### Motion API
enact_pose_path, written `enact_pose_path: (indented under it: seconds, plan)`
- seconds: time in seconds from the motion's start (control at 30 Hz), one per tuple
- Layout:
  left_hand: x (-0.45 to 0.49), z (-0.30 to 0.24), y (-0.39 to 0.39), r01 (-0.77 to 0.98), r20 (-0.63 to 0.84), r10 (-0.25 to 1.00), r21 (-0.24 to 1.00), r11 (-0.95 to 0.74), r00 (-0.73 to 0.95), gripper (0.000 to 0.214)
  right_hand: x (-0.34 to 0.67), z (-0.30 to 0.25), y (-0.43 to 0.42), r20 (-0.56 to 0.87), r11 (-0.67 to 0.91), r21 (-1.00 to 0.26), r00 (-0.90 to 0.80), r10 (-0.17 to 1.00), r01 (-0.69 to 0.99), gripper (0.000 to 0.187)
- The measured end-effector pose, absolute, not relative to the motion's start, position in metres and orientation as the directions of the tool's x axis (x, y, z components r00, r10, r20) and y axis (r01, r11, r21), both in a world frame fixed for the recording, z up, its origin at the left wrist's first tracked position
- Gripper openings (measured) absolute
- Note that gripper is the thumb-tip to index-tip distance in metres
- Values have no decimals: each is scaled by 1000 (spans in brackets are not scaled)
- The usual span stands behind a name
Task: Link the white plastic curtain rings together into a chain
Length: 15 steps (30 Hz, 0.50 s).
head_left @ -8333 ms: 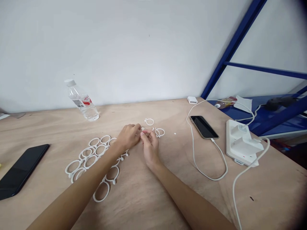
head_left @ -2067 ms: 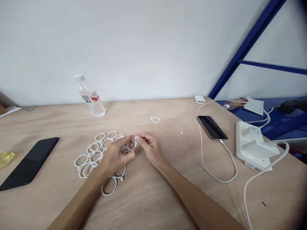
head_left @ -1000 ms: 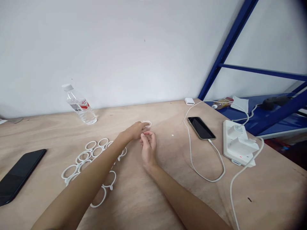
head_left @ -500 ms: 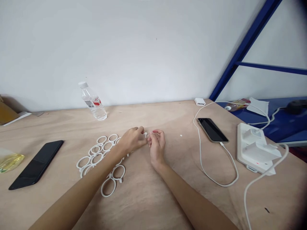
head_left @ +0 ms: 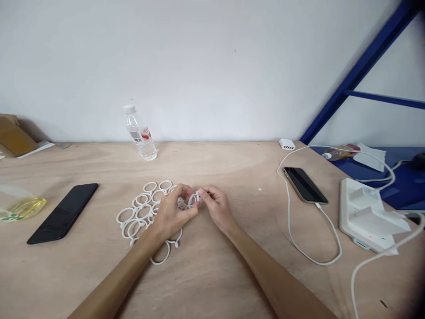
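Observation:
My left hand (head_left: 171,213) and my right hand (head_left: 214,206) meet at the middle of the wooden table (head_left: 212,274). Both pinch a small white plastic ring (head_left: 193,200) held between their fingertips. Just left of and under my left hand lies a chain of several linked white rings (head_left: 142,212), spread flat on the wood. One ring of the chain (head_left: 160,255) lies nearest to me, beside my left wrist.
A water bottle (head_left: 140,133) stands by the wall. A black phone (head_left: 63,212) and a plastic bag of yellow liquid (head_left: 20,207) lie left. Right are a charging phone (head_left: 304,184) with white cable (head_left: 308,248), a white power strip (head_left: 368,215) and a blue metal frame (head_left: 358,71).
My left hand reached out to the lone ring farther back, picked it up and brought it back. Both hands now hold it close to the chain. The head turned left.

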State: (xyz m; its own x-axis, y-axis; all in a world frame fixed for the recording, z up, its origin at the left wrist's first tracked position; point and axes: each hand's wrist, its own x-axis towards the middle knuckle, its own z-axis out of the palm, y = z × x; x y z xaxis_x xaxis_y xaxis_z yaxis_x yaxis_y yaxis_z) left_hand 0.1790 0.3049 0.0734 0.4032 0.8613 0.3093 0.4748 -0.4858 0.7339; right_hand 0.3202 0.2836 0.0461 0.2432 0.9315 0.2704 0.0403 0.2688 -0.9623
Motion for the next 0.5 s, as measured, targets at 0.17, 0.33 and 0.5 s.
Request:
enact_pose_path:
  seconds: [0.17,0.33,0.5]
  plan:
    - [181,77,302,482,267,880,755,-444,392,14,321,45,283,257,251,-966,240,936,56,21]
    - [182,79,299,474,266,873,755,-453,410,15,321,45,283,271,260,-962,220,937,79,25]
    - [181,77,299,477,317,843,713,-514,434,11,319,45,283,300,290,-954,220,928,80,24]
